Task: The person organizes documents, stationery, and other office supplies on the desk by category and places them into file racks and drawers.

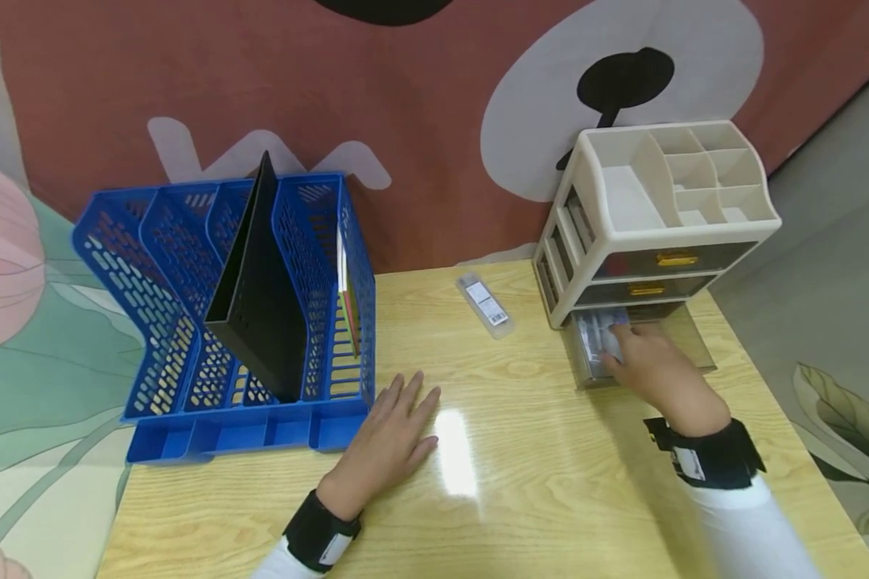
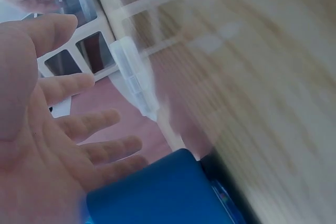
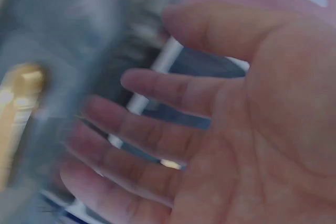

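Observation:
At the right of the head view, my right hand (image 1: 655, 374) reaches over the pulled-out bottom drawer (image 1: 688, 338) of a cream drawer unit (image 1: 586, 257). Clear plastic packets (image 1: 592, 334) lie inside that drawer, close to the fingertips. In the right wrist view this hand's fingers (image 3: 157, 135) are spread and slightly bent, with nothing gripped; the surroundings are blurred. My left hand (image 1: 387, 446) rests on the table with its fingers extended, beside a blue file rack (image 1: 253, 418). Between both hands, farther back, lies a translucent case (image 1: 487, 305) with a white label.
A black folder (image 1: 261, 314) leans in the rack, and thin booklets (image 1: 346, 297) stand in its right slot. Two upper drawers (image 1: 677, 261) of the unit are closed, with yellow handles. A patterned cloth (image 1: 420, 104) hangs behind the wooden table (image 1: 529, 498).

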Action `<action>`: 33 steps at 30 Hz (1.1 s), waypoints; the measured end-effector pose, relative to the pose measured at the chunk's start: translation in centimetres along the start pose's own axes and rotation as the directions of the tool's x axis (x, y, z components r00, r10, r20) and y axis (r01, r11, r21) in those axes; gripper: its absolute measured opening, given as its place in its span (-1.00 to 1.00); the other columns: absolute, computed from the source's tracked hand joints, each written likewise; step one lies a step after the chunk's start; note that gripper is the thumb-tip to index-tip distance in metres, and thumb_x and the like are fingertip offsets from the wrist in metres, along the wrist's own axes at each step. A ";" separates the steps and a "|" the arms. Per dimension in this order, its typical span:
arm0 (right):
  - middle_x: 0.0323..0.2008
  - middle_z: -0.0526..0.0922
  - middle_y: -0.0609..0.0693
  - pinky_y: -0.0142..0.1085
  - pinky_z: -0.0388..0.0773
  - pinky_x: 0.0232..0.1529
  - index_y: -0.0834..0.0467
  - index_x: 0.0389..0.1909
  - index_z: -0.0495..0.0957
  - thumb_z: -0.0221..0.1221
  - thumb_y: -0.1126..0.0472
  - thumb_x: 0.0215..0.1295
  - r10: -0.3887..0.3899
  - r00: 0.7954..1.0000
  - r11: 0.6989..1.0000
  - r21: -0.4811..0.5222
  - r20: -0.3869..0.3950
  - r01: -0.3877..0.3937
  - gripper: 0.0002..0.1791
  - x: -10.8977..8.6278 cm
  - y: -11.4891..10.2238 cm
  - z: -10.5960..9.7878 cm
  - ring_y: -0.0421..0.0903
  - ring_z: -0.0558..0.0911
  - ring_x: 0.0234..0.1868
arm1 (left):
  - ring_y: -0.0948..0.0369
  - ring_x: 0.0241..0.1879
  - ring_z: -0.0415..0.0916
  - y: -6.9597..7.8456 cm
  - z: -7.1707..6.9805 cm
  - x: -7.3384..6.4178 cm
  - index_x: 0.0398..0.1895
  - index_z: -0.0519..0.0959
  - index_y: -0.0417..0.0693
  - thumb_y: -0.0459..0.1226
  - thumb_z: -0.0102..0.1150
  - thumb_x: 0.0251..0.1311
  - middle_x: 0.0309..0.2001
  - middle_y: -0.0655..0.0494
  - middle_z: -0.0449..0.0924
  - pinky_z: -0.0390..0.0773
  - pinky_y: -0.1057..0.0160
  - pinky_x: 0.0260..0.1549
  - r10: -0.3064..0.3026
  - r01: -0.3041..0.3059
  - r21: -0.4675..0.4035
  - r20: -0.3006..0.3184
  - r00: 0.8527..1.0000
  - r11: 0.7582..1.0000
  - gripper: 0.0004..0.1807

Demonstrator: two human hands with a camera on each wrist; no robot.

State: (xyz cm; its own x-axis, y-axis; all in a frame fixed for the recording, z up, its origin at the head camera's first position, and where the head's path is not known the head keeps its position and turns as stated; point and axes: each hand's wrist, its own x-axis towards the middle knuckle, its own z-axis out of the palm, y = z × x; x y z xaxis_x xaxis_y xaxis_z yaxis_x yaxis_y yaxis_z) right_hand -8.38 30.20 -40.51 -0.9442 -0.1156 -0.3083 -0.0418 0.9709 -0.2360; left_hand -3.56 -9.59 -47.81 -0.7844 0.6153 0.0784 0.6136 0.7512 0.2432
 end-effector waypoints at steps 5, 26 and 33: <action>0.20 0.36 0.59 0.41 0.46 -0.07 0.37 0.34 0.24 0.08 0.01 0.40 -0.043 0.998 0.999 -0.035 -0.052 0.041 -0.34 -0.8 -1.7 -1.1 0.53 0.41 0.10 | -0.26 0.40 0.06 0.3 -0.1 0.0 0.47 0.23 0.03 0.05 0.09 0.28 0.48 -0.23 0.12 0.24 -0.21 0.33 -0.027 0.027 -0.012 0.012 1.000 1.000 -0.27; -0.08 0.57 0.39 0.11 0.63 -0.13 0.46 0.09 0.46 0.25 0.28 0.18 -0.391 0.807 0.908 -0.039 -0.443 0.418 -0.51 5.6 -7.7 4.0 0.26 0.59 -0.09 | -0.27 0.39 0.07 0.8 0.0 2.4 0.48 0.21 -0.01 0.04 0.08 0.29 0.47 -0.26 0.12 0.27 -0.23 0.30 -0.139 0.137 -0.023 -0.118 0.983 0.990 -0.27; 0.22 0.37 0.50 0.26 0.48 0.09 0.37 0.36 0.22 0.24 0.24 0.19 -0.282 0.862 0.941 0.054 -0.421 0.334 -0.27 7.7 -8.7 6.0 0.39 0.43 0.15 | -0.30 0.40 0.03 0.7 0.3 3.5 0.49 0.17 -0.01 0.03 0.09 0.30 0.49 -0.27 0.07 0.25 -0.26 0.30 -0.179 0.178 -0.026 -0.096 0.979 0.984 -0.25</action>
State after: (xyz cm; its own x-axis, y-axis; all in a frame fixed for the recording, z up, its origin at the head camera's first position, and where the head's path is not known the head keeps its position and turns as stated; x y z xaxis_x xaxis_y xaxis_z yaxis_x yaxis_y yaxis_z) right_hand -13.33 19.63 -46.42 -0.9397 -0.2852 0.1890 -0.3374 0.8637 -0.3745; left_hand -5.86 -6.83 -47.68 -0.8868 0.4445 0.1263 0.4618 0.8423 0.2780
